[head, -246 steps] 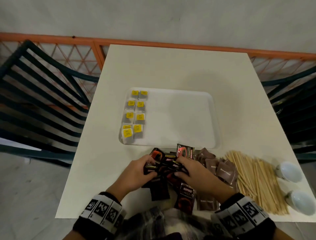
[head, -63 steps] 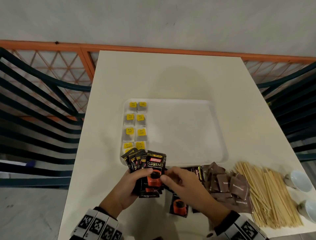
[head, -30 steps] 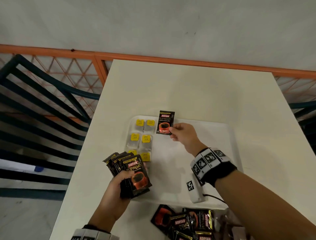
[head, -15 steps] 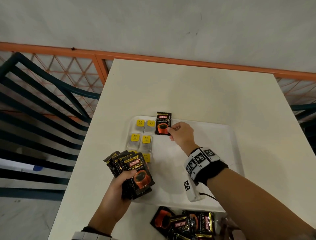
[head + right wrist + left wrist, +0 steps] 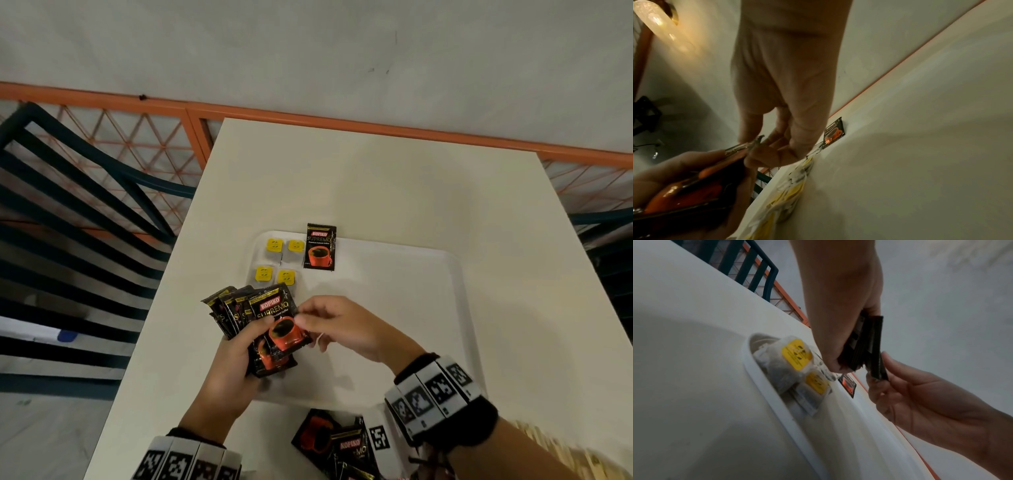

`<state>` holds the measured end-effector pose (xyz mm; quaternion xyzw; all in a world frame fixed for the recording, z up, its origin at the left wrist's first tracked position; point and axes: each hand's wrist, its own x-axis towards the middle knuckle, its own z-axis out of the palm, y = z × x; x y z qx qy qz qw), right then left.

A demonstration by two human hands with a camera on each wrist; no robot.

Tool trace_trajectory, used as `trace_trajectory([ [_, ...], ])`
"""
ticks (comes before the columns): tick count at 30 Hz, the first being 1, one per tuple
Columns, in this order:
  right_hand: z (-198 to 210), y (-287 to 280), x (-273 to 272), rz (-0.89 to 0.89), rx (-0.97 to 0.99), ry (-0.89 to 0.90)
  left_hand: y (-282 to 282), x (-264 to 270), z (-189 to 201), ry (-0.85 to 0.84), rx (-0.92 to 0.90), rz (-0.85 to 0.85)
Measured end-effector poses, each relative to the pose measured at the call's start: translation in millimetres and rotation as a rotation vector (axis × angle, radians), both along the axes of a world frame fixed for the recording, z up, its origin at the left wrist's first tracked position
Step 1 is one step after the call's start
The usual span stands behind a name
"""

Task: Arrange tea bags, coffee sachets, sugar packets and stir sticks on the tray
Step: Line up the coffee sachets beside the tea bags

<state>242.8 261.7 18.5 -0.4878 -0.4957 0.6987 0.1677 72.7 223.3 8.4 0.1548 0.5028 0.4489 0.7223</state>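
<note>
Pinching the top sachet [image 5: 281, 329] with your right hand [image 5: 337, 325]; left hand [image 5: 236, 363] grips the fan; laid sachet [image 5: 320, 247] lies straight beyond, upright.

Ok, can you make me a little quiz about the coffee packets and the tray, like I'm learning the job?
1. True or false: one coffee sachet lies on the tray beside the tea bags.
2. Which hand grips the fan of sachets? A) left hand B) right hand
3. Fill in: the tea bag tags are ____.

Key: 1 true. 2 A; the right hand pinches the front sachet. 3 yellow.
</note>
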Motion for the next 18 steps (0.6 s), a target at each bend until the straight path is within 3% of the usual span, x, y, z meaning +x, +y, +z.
trace_trajectory([
  [8, -5.3, 0.5, 13.8, -0.187, -0.001, 0.010, -2.9, 4.1, 7.4, -0.064, -0.002, -0.112],
  [12, -6.4, 2.3, 20.9, -0.216, -0.006, 0.039, -4.5, 2.2, 5.4, -0.004, -0.025, -0.143],
  [15, -9.9, 12.2, 30.1, -0.377, 0.012, 0.020, -5.8, 0.8, 1.8, 0.021, -0.040, -0.100],
  [18, -19.9, 31.1, 45.3, -0.600, 0.058, -0.153, -9.7, -1.2, -0.1, 0.069, -0.066, -0.083],
])
